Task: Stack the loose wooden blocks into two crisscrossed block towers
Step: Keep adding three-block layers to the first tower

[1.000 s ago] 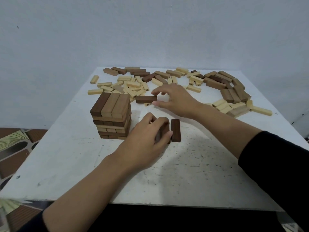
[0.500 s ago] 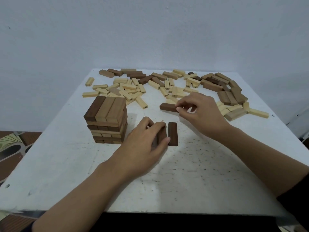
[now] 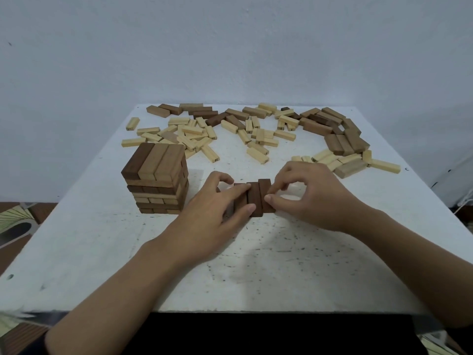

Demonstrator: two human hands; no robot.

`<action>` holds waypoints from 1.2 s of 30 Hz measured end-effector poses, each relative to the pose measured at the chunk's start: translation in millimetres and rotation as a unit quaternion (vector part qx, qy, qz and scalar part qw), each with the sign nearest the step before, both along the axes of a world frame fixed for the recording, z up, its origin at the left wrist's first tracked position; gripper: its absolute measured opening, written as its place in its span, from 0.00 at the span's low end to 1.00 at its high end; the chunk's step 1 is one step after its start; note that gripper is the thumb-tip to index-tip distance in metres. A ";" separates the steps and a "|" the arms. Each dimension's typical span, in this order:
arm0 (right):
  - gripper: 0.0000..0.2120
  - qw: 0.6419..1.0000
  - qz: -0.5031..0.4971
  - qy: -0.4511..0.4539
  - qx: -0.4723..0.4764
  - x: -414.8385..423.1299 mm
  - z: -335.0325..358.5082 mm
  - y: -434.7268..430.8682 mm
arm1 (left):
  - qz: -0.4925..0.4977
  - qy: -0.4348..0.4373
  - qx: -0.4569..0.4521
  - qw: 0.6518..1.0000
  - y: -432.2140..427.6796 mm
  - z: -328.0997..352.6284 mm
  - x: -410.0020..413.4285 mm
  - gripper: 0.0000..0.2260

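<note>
At the middle of the bench [image 3: 281, 265], three dark blocks [image 3: 256, 198] lie side by side, touching. The left hand [image 3: 212, 216] has its grip clamped on their left side; the right hand [image 3: 312, 198] pinches the right block [image 3: 266, 192]. A tower [image 3: 156, 178] stands just left; loose blocks [image 3: 194, 134] lie scattered far

Small dark numerals printed on end faces of several pale blocks [image 3: 210, 152]; too small and blurred to read.

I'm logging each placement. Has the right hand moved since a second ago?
Yes. The right hand came back from the loose pile toward the person, and now pinches the rightmost dark block of the row beside the tower.
</note>
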State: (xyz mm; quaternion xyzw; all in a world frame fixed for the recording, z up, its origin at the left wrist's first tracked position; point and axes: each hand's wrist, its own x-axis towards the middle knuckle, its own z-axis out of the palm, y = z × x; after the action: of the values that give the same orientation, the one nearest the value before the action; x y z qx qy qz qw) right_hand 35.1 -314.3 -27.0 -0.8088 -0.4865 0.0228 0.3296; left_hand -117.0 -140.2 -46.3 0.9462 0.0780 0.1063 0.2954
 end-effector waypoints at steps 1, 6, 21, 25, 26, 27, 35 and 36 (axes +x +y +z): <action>0.05 1.000 0.004 0.006 -0.011 2.4 1.8 0.1 | -0.006 0.006 -0.001 1.000 0.0 1.6 -1.3 0.24; 0.12 0.997 0.047 0.000 -0.067 11.5 3.2 0.0 | -0.019 0.019 0.009 1.000 0.9 4.4 0.4 0.26; 0.27 0.991 0.071 0.101 -0.058 24.2 -7.5 2.4 | -0.013 0.006 -0.057 0.998 3.5 8.3 9.1 0.29; 0.26 0.987 0.090 0.123 -0.051 25.5 -7.7 2.1 | -0.015 -0.008 -0.062 0.998 3.4 6.1 9.4 0.27; 0.26 0.986 0.091 0.128 -0.049 26.0 -8.0 1.9 | -0.017 -0.009 -0.056 0.998 3.3 5.5 9.6 0.27; 0.26 0.986 0.092 0.129 -0.047 26.4 -8.9 1.8 | -0.018 -0.008 -0.048 0.999 3.0 5.3 9.6 0.27; 0.29 0.987 0.082 0.131 -0.053 26.3 -9.3 0.6 | 0.006 -0.004 -0.040 0.999 1.6 6.8 9.8 0.30; 0.30 0.987 0.077 0.130 -0.056 26.6 -9.2 0.5 | 0.013 -0.009 -0.049 0.999 1.5 7.0 9.6 0.29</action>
State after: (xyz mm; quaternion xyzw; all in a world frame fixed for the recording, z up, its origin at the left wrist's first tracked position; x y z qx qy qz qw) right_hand 61.7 -313.8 -36.2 -0.7762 -0.4983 0.1805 0.3414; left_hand -107.4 -138.7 -39.3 0.9285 0.0930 0.1143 0.3409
